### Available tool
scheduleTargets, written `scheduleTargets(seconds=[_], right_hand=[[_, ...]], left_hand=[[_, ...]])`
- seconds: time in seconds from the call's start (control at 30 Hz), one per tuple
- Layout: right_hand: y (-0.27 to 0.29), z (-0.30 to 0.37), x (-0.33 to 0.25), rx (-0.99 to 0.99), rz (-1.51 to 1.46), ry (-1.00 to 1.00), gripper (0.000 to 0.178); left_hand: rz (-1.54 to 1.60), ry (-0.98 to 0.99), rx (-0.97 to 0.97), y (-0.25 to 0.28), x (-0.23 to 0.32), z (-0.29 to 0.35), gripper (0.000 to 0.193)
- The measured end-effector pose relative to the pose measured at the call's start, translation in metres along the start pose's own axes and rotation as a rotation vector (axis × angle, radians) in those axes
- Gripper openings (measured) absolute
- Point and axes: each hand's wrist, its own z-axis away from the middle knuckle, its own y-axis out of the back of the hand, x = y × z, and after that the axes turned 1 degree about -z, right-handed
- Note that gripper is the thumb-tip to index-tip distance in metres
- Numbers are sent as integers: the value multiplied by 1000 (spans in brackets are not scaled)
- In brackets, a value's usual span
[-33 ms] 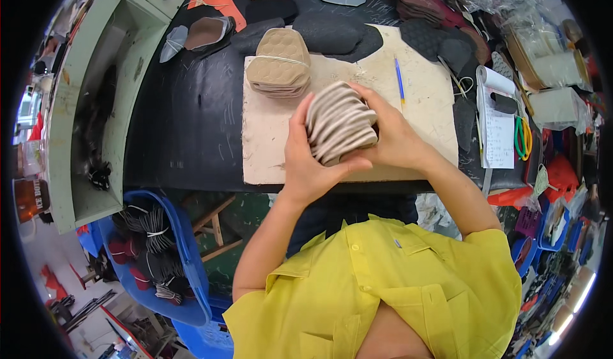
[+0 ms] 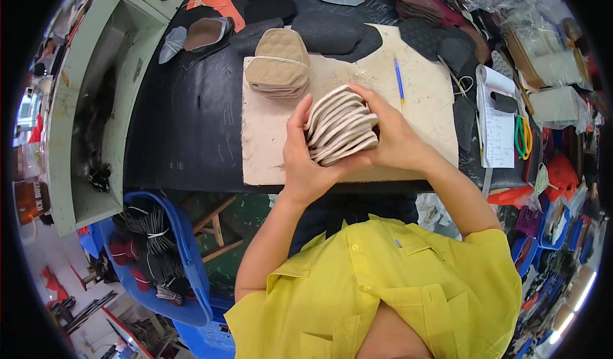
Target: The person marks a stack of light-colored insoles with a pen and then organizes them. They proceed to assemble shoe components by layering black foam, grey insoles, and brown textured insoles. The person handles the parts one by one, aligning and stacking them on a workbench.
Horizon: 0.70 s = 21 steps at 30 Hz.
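Between my two hands is a stack of cream-edged cut pieces [image 2: 341, 126], several layers thick, held on edge above a beige board. My left hand [image 2: 305, 158] closes round the left side and bottom of the stack, its thumb along the lower edge. Round the right and far side wraps my right hand [image 2: 393, 129]. Just beyond my left fingers lies a bundle of tan, hexagon-embossed pieces [image 2: 278, 65], bound with a pale band. It rests on the beige board [image 2: 421, 148], where a blue pen [image 2: 400, 81] also lies to the right.
A black-topped table [image 2: 185, 123] carries dark cut pieces [image 2: 325, 32] along its far side. To the right are a notepad [image 2: 498, 132], rubber bands [image 2: 523, 139] and wrapped rolls [image 2: 559, 68]. A pale green metal cabinet [image 2: 60, 135] stands left, above a blue basket [image 2: 198, 276] of dark bundles.
The stack has turned slightly in my hands, so more of its pale layered edges show. My left hand has shifted a touch; both hands keep their grip.
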Motion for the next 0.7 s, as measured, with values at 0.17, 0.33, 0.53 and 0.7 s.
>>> scheduleTargets(seconds=[0.17, 0.33, 0.53, 0.7], right_hand=[[9, 8, 1, -140, 43, -86, 86], [-6, 6, -2, 29, 48, -8, 73], [-5, 6, -4, 53, -27, -94, 75], [38, 12, -12, 41, -325, -296, 44]], left_hand=[[-109, 114, -163, 15, 0, 4, 96], [-92, 170, -86, 6, 0, -7, 90], [150, 228, -177, 14, -6, -6, 61], [521, 331, -3, 41, 4, -7, 52]])
